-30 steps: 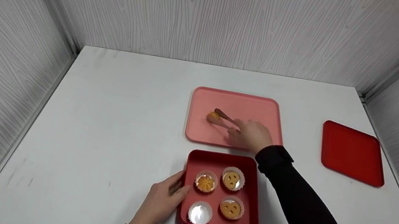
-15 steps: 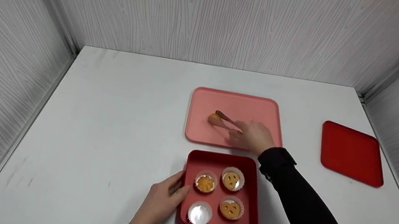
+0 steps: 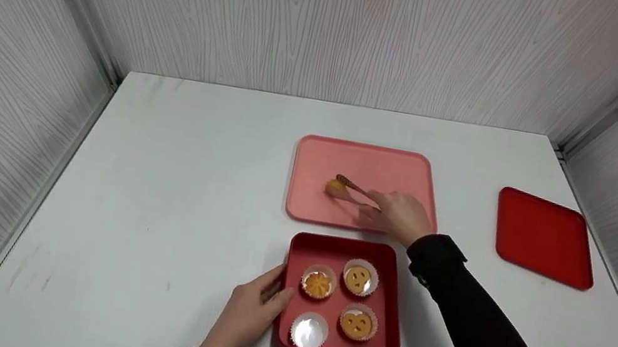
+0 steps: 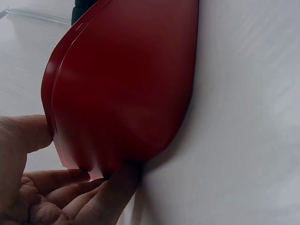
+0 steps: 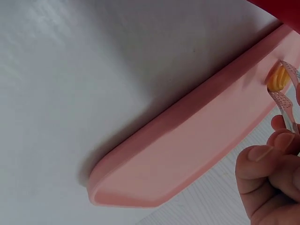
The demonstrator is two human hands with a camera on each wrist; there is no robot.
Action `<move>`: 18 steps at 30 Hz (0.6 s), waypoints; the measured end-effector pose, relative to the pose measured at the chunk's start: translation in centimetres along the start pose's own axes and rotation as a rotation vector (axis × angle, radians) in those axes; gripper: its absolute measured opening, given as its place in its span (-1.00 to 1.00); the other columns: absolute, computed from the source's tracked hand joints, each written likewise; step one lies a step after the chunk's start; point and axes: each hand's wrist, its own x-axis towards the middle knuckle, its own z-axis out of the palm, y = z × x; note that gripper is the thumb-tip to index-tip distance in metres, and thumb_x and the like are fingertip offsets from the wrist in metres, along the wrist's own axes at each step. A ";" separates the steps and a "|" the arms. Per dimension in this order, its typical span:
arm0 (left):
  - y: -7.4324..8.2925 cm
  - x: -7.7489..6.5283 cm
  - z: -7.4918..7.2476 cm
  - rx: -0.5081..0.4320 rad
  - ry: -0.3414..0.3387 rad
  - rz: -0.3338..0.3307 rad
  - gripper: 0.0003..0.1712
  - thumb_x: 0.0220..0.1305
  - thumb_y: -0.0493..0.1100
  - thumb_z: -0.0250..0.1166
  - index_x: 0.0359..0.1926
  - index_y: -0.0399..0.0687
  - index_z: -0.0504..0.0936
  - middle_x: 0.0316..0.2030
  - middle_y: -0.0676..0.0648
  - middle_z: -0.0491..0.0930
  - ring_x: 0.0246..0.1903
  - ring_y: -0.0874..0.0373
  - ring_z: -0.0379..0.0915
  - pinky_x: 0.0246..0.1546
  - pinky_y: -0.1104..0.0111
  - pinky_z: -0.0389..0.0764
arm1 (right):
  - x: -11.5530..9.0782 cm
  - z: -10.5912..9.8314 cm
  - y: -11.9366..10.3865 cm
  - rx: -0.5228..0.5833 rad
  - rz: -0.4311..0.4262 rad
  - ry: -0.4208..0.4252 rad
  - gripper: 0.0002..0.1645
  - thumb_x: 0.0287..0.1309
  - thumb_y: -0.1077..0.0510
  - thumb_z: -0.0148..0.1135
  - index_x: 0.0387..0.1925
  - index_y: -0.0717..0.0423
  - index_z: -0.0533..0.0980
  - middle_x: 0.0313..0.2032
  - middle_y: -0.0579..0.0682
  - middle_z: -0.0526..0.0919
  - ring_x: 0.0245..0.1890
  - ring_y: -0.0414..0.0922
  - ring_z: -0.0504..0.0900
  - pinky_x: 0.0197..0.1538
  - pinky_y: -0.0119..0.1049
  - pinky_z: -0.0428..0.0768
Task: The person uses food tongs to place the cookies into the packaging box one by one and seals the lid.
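Observation:
In the head view my left hand (image 3: 248, 313) grips the left side of a deep red box (image 3: 394, 316), its thumb over the rim and fingers against the outer wall. Inside the box stand several white paper cups. Three hold cookies, one of them a flower-shaped cookie (image 3: 319, 284); the front-left paper cup (image 3: 310, 331) is bare. Over the pink tray (image 3: 319, 153) my right hand (image 3: 398, 216) holds small tongs (image 3: 353, 188). A ridged yellow-orange cookie (image 5: 278, 78) sits between the tips of the tongs; whether it touches the tray I cannot tell.
A flat red tray (image 3: 545, 237) lies at the right side of the white table (image 3: 187, 177). Grey wood-grain panels (image 3: 335, 25) stand at the back and both sides. The red box stands just in front of the pink tray.
My right hand, with the tongs and the cookie, has shifted slightly to the right and toward me. The left hand and red box have not moved.

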 end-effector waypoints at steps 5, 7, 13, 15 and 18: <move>0.1 0.0 0.0 -0.008 -0.002 -0.017 -0.23 0.46 0.14 0.24 0.47 -0.24 0.37 0.38 -0.28 0.43 0.34 -0.05 0.43 0.32 0.14 0.48 | -0.6 0.2 0.5 0.014 -0.028 0.024 -0.68 0.24 0.05 0.44 -0.09 0.19 0.66 -0.47 0.12 0.71 -0.44 0.09 0.70 -0.30 0.02 0.65; 0.1 0.0 0.0 -0.010 -0.003 -0.022 -0.24 0.46 0.14 0.23 0.47 -0.24 0.37 0.38 -0.27 0.43 0.34 -0.04 0.42 0.32 0.14 0.48 | -0.8 0.3 0.6 0.011 -0.053 0.041 -0.68 0.23 0.05 0.45 -0.11 0.19 0.65 -0.50 0.12 0.70 -0.47 0.09 0.69 -0.34 0.01 0.64; 0.1 0.1 0.0 -0.014 -0.002 -0.029 -0.24 0.46 0.13 0.24 0.47 -0.24 0.37 0.39 -0.26 0.42 0.35 -0.04 0.41 0.33 0.14 0.47 | -1.5 0.4 0.8 -0.031 -0.123 0.109 -0.67 0.20 0.07 0.47 -0.11 0.19 0.61 -0.56 0.11 0.66 -0.56 0.07 0.66 -0.47 -0.04 0.61; 0.1 0.1 0.0 -0.009 -0.001 -0.024 -0.24 0.46 0.13 0.24 0.47 -0.24 0.37 0.39 -0.27 0.42 0.35 -0.05 0.42 0.33 0.12 0.48 | -1.8 0.3 0.8 -0.034 -0.131 0.122 -0.68 0.21 0.09 0.47 -0.11 0.18 0.61 -0.57 0.11 0.65 -0.58 0.06 0.65 -0.49 -0.06 0.59; 0.1 0.1 0.0 -0.007 -0.001 -0.026 -0.24 0.46 0.13 0.24 0.47 -0.24 0.37 0.38 -0.27 0.43 0.34 -0.05 0.42 0.33 0.13 0.47 | -2.2 0.3 0.9 -0.039 -0.152 0.149 -0.68 0.20 0.08 0.48 -0.11 0.15 0.59 -0.57 0.09 0.65 -0.60 0.04 0.63 -0.53 -0.10 0.56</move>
